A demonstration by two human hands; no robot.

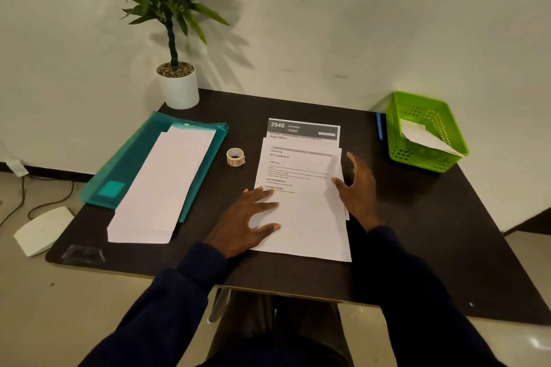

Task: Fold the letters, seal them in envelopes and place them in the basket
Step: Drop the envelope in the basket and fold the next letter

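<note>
Head view | letters (301, 188) stacked mid-frame on the dark table (417, 232) | left hand (247, 217) flat and spread on their lower left, gripping nothing | right hand (356, 188) loose at their right edge, thumb touching paper | envelopes (161, 185) left of frame | green basket (423, 131) upper right, paper inside
</note>
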